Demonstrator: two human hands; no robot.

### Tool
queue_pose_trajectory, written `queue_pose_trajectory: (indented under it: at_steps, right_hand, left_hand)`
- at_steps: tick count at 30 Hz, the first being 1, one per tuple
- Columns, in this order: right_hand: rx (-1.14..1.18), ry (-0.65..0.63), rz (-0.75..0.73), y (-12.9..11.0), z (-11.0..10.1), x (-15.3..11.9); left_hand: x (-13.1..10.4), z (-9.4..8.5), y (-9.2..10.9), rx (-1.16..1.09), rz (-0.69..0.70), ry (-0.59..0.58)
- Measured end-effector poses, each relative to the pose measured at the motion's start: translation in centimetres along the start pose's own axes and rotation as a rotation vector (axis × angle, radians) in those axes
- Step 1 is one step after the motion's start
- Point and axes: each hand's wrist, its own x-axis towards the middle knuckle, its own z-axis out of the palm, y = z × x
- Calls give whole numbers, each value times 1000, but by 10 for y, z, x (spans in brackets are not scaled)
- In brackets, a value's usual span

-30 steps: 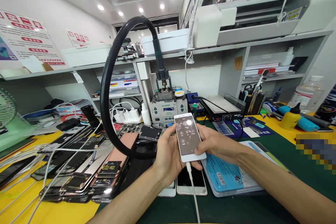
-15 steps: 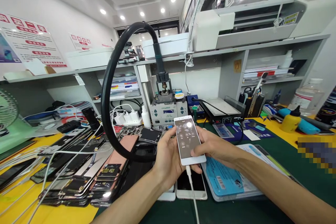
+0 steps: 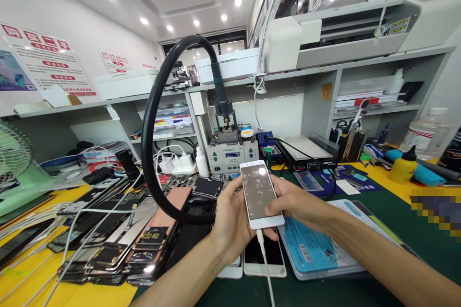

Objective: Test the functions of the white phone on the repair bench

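A white phone [image 3: 260, 192] with a lit greyish-brown screen is held upright at the centre, a white cable [image 3: 265, 264] plugged into its lower end. My left hand [image 3: 234, 220] cradles it from the left side and underneath. On its right edge rests my right hand [image 3: 297, 201], the thumb on the lower right of the screen and the other fingers partly hidden behind the phone. Below, another white phone [image 3: 265, 271] with a dark screen lies on the green mat [image 3: 317, 292].
Stacked phone parts [image 3: 118, 249] cover the left side, beside a thick black hose [image 3: 147, 139] that loops up from a grey station [image 3: 232, 156]. A blue package [image 3: 309, 249] lies right of the phones. Bottles, including a yellow one [image 3: 401, 168], stand far right.
The icons on the phone's screen have changed and look fainter. The whole view has shifted slightly, while both hands keep the same hold.
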Motion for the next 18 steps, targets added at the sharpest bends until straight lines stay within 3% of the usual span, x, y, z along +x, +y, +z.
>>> queue_pose_trajectory:
  at_steps: [7, 12, 18]
  right_hand:
    - [14, -9, 2, -5, -2, -1]
    - [-3, 87, 7, -7, -5, -2]
    - [91, 112, 38, -9, -3, 0]
  left_hand:
    - [-2, 2, 1, 14, -7, 25]
    - [-2, 1, 1, 9, -13, 29]
    - [-2, 1, 2, -8, -23, 5]
